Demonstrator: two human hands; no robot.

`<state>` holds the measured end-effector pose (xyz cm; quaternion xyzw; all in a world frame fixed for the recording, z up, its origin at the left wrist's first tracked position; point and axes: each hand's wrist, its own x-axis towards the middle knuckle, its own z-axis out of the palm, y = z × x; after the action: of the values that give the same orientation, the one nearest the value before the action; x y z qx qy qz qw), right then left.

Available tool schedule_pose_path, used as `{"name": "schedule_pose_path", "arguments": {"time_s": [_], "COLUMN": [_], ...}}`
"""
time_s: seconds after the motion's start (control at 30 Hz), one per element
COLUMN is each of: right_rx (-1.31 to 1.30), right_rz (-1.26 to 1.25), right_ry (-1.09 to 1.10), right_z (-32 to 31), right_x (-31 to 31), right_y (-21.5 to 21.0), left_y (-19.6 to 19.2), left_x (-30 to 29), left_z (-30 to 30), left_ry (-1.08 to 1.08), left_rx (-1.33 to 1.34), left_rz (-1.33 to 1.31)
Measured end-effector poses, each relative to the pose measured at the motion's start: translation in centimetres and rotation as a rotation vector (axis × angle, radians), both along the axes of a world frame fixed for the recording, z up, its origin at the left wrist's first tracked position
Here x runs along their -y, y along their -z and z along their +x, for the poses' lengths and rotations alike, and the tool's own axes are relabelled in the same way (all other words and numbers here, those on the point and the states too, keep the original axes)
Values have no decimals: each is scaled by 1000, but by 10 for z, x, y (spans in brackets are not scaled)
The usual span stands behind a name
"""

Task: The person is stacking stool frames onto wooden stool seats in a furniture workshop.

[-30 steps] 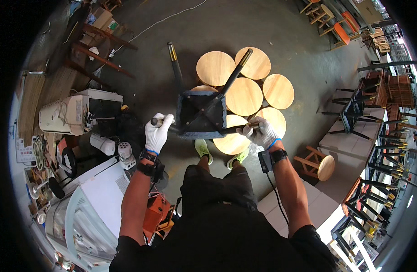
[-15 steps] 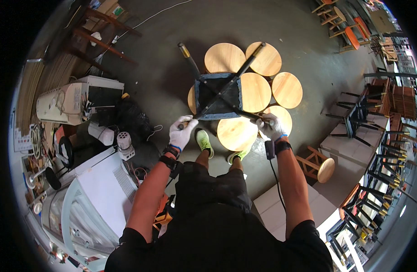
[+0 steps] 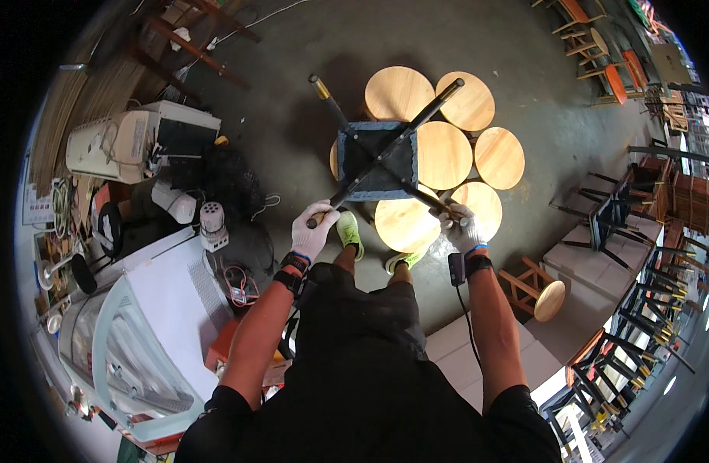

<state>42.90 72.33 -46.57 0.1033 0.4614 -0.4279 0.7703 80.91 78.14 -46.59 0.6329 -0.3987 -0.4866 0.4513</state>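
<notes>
A square black stool (image 3: 359,159) is held upside down in front of me. Its dark underside and frayed bluish-grey edge face up. The four black legs spread outward in an X, and the two far ones show gold bands near their ends. My left hand (image 3: 311,231), in a white glove, is closed round the near left leg. The near right leg is gripped by my right hand (image 3: 462,225), gloved too. Below and beyond the stool stand several round wooden stools (image 3: 445,155) with pale tops, one partly hidden behind the black seat.
A small wooden stool (image 3: 550,300) lies tipped over on my right, beside white boxes (image 3: 478,351). Farther right are rows of black stools (image 3: 636,309). On my left are an off-white appliance (image 3: 108,145), a black bag (image 3: 229,181) and a white case with a curved glass front (image 3: 108,347).
The whole view has shifted slightly. Both hands keep hold of the black stool's near legs, and it hangs in nearly the same place before me.
</notes>
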Motion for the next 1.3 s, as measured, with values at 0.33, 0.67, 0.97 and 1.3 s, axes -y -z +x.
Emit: {"name": "schedule_pose_path", "arguments": {"time_s": [0.33, 0.67, 0.97, 1.3], "right_rx": [48, 44, 56, -619], "right_rz": [-15, -1, 66, 61], "right_ry": [-6, 11, 42, -286], "right_z": [14, -2, 9, -8], "right_x": [-9, -11, -11, -77], "right_y": [3, 15, -1, -50], "left_y": [0, -5, -2, 31], "left_x": [-5, -15, -16, -23], "left_z": [13, 3, 11, 14], "left_ry": [-33, 2, 41, 8], "left_rx": [39, 41, 30, -59], "left_rz": [20, 52, 6, 0]}}
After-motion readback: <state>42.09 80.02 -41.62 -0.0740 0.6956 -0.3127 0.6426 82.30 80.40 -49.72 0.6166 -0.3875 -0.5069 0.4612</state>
